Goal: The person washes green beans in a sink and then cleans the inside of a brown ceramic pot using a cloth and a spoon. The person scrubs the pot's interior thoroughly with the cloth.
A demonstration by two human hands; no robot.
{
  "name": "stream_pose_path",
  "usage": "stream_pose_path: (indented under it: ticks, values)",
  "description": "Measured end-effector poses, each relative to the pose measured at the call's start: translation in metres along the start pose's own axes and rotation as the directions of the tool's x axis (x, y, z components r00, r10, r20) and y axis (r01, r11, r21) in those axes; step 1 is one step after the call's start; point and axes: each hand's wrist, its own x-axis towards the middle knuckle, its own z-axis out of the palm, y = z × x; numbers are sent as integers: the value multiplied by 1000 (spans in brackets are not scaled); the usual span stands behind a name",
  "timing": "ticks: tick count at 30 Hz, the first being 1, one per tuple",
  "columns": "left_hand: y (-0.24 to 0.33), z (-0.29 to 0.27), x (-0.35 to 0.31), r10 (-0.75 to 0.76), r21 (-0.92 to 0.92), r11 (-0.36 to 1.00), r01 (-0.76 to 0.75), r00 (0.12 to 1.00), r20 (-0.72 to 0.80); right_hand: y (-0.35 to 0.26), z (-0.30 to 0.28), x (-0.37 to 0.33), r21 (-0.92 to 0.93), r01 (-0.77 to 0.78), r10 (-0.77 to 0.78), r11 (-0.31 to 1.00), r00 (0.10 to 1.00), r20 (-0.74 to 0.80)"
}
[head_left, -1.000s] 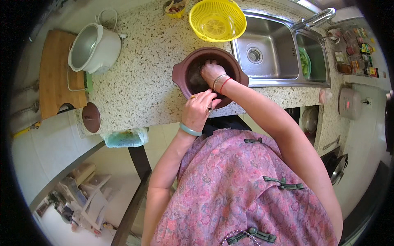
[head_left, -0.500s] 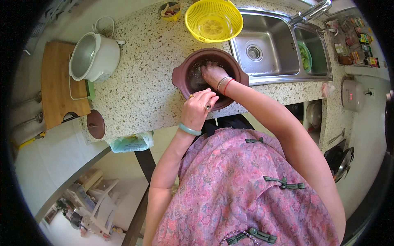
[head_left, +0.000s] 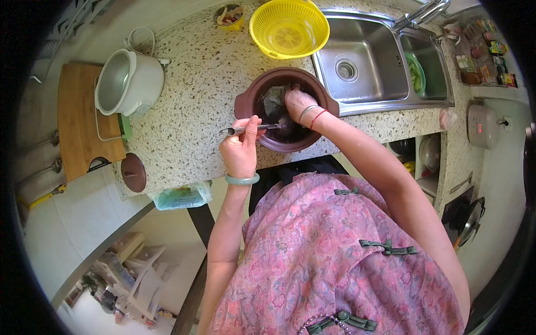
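A brown, two-handled pot (head_left: 244,106) stands on the counter in front of me, with a dark, shiny wet inside. My left hand (head_left: 241,153), a jade-coloured bangle on its wrist, grips a slim metal utensil (head_left: 234,131) at the pot's near left rim. The utensil points right over the pot; its working end is too unclear to name. Inside the pot at the right is my right hand (head_left: 300,105), with bracelets on the wrist. Its fingers bend down into the pot and are mostly hidden, so what they touch does not show.
A yellow colander (head_left: 289,53) sits behind the pot, beside a steel sink (head_left: 363,67) with a green basin (head_left: 416,75) in its right bowl. At left are a white cooker (head_left: 137,84), a cutting board (head_left: 81,128) and a brown lid (head_left: 133,173). A small yellow bowl (head_left: 229,18) stands at the back.
My left hand has moved left and turned, so the metal utensil now lies sideways over the pot's rim. My right hand has shifted slightly right and nearer inside the pot.
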Motion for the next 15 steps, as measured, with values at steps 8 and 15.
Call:
stream_pose_path:
  ticks: [8,15]
  values:
    - [-4,4,1,-84,-123,990,75,994,-66,-18,-16,-53,364,257,-55,895,874,-483]
    - [-8,23,6,-16,-4,1000,15,996,-83,-58,-7,-72,449,376,-69,810,823,-563]
